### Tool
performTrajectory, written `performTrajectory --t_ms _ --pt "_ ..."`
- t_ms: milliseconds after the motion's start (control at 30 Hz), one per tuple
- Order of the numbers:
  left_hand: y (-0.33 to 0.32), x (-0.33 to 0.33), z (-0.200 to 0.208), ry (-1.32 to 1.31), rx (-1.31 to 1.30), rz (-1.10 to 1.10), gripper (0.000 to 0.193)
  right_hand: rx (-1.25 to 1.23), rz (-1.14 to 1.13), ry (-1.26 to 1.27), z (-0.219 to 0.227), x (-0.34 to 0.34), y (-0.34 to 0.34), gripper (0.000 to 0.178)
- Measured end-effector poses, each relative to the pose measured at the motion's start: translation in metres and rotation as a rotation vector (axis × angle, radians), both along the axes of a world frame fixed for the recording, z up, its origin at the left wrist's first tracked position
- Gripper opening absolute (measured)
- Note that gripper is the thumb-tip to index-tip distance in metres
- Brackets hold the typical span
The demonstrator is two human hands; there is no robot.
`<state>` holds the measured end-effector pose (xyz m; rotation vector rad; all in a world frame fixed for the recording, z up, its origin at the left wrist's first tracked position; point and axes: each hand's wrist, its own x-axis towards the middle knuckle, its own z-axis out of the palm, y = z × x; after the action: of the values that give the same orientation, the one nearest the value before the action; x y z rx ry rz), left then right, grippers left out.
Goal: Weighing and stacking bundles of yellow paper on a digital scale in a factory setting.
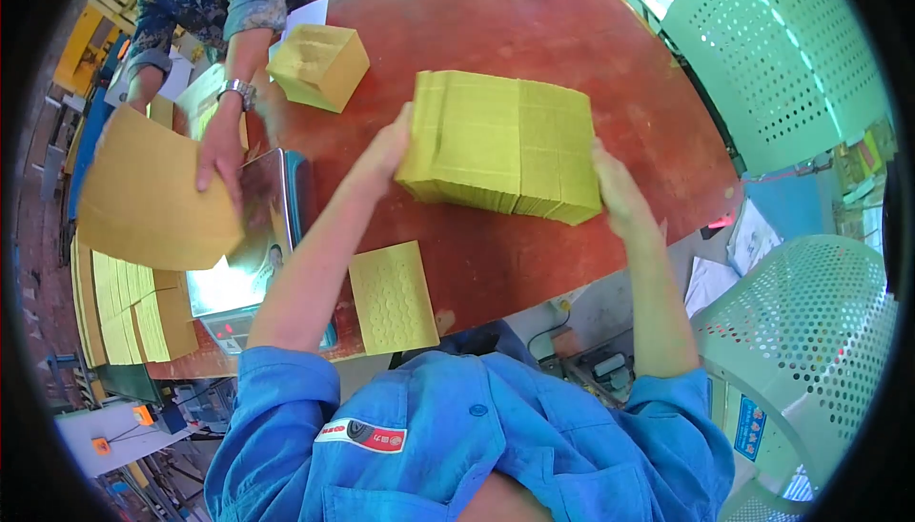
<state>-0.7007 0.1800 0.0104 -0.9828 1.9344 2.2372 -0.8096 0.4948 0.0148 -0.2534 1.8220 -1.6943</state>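
A thick stack of yellow-brown card sheets [491, 145] is held between my two hands above the red table. My left hand [389, 145] presses against its left end, with the fingers partly hidden behind it. Against the right end lies my right hand [620, 190], its fingers also partly hidden. The sheets' edges show along the near side of the stack, which sits slightly tilted. Nearer to me, a single yellow card sheet [394, 298] with rows of round marks rests at the table's edge, close to my left forearm.
At the left, a co-worker's hands [221, 150] hold a large brown sheet [152, 198] over a metal-topped scale [262, 279]. More card stacks [129, 303] stand beside it. A brown block of sheets [321, 66] sits farther back on the red table [572, 7]. Perforated green chairs [791, 303] flank the right side.
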Motion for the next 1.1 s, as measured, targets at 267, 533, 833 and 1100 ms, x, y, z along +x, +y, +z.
performTrajectory --t_ms 267,533,833,1100 --pt "0.022 0.023 0.013 0.593 -0.37 0.07 0.055 -0.294 -0.012 0.363 0.026 0.018 -0.014 0.066" --pt "0.042 0.048 0.003 0.73 0.115 0.061 0.054 -0.159 -0.016 0.665 -0.031 0.018 0.004 0.086" --pt "0.037 0.038 0.031 0.531 0.158 0.142 0.055 -0.215 -0.024 0.5 -0.026 0.023 0.001 0.087" --pt "0.063 0.032 0.037 0.521 0.048 0.062 0.05 -0.188 -0.075 0.499 -0.024 0.021 0.004 0.075"
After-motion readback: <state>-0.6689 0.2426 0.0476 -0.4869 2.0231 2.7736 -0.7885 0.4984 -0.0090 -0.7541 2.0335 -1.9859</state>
